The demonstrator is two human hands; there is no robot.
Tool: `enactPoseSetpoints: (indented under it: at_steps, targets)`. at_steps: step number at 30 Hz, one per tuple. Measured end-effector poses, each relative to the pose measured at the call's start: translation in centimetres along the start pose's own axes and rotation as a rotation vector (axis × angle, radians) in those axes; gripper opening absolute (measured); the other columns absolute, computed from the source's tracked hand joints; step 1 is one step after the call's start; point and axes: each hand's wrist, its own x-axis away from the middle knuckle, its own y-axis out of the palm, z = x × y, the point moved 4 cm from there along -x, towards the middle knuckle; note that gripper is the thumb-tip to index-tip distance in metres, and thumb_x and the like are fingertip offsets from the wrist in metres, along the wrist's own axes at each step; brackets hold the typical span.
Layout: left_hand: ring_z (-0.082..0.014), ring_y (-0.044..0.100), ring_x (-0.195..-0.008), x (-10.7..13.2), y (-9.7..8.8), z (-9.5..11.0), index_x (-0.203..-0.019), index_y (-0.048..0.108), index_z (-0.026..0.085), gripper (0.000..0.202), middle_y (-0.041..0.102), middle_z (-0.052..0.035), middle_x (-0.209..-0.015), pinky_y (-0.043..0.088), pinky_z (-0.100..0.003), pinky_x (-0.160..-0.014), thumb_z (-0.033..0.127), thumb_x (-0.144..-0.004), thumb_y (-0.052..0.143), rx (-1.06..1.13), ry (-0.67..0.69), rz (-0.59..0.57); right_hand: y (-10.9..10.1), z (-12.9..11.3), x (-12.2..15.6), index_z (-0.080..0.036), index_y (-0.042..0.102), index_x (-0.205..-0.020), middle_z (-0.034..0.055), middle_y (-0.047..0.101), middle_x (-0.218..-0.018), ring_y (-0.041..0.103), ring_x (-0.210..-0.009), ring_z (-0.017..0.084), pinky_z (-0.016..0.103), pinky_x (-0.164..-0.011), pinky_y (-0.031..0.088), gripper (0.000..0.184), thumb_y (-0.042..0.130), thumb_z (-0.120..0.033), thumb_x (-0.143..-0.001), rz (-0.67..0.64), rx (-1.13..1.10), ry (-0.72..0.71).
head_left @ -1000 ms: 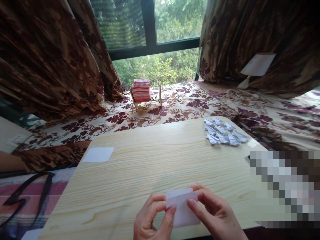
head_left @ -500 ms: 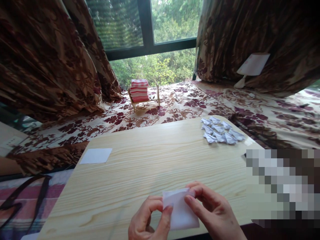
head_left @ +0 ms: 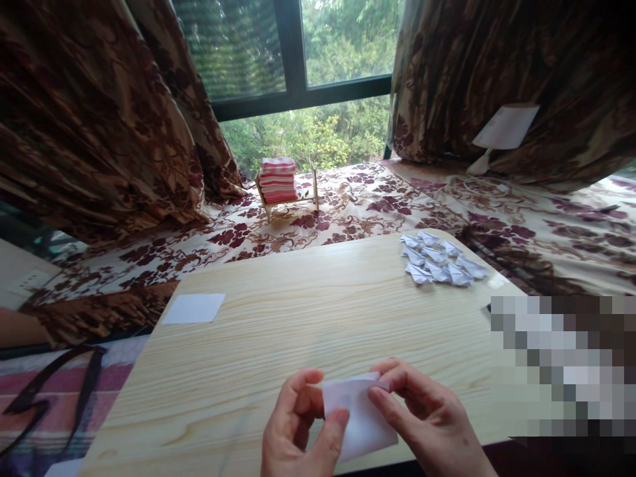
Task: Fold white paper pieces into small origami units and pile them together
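Note:
Both of my hands hold one small white sheet of paper [head_left: 360, 421] just above the near edge of a light wooden table [head_left: 298, 318]. My left hand [head_left: 298, 430] pinches its left edge between thumb and fingers. My right hand [head_left: 427, 424] pinches the top right part, where the paper is partly folded over. Several folded white paper pieces [head_left: 440, 257] lie in a heap at the table's far right corner. A flat white paper square [head_left: 193, 308] lies at the far left corner.
Beyond the table is a floral-patterned bedspread [head_left: 377, 205] with a small wooden rack holding red-and-white stacked items [head_left: 279, 180]. Brown patterned curtains [head_left: 89, 112] hang on both sides of a window. A blurred-out patch [head_left: 564, 368] covers the table's right end.
The top edge of the paper has been bent further over between my fingers, and my left hand's fingers have lifted a little. The view has barely shifted.

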Motion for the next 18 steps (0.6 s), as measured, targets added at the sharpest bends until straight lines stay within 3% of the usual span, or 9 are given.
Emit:
enactPoseSetpoints:
  at_steps: [2, 5, 8, 18]
  targets:
    - [-0.0135, 0.059, -0.056, -0.1, 0.3, -0.2, -0.106, 0.065, 0.019, 0.060, 0.063, 0.0012, -0.061, 0.046, -0.021, -0.054, 0.050, -0.057, 0.078, 0.042, -0.136, -0.062, -0.1, -0.1, 0.0, -0.020, 0.061, -0.062, 0.0035, 0.062, -0.080, 0.061, -0.072, 0.017, 0.023, -0.064, 0.049, 0.019, 0.069, -0.032, -0.074, 0.031, -0.014, 0.001]
    - [-0.0129, 0.055, -0.056, -0.3, 0.7, 0.1, -0.089, 0.073, 0.015, 0.048, 0.063, -0.0015, -0.061, 0.043, -0.020, -0.052, 0.053, -0.059, 0.075, 0.000, -0.218, -0.167, 0.0, -0.1, 0.0, -0.020, 0.060, -0.062, 0.0040, 0.063, -0.079, 0.061, -0.071, 0.017, 0.023, -0.062, 0.049, 0.020, 0.069, -0.033, -0.074, 0.016, -0.005, -0.002]
    - [-0.0129, 0.051, -0.060, -0.4, 0.9, 0.7, -0.068, 0.075, 0.014, 0.039, 0.059, -0.0019, -0.060, 0.040, -0.019, -0.053, 0.053, -0.061, 0.074, -0.088, -0.157, -0.209, 0.1, -0.2, 0.0, -0.019, 0.060, -0.061, 0.0051, 0.063, -0.079, 0.061, -0.071, 0.018, 0.023, -0.059, 0.049, 0.022, 0.068, -0.034, -0.074, -0.015, 0.018, -0.006]
    - [-0.0132, 0.051, -0.059, -0.3, 1.0, 1.8, -0.061, 0.075, 0.016, 0.037, 0.055, -0.0010, -0.062, 0.038, -0.020, -0.053, 0.052, -0.065, 0.071, -0.176, -0.017, -0.207, 0.4, -0.5, 0.4, -0.019, 0.059, -0.063, 0.0052, 0.059, -0.081, 0.056, -0.068, 0.016, 0.021, -0.052, 0.045, 0.026, 0.065, -0.040, -0.076, 0.002, -0.055, 0.068]
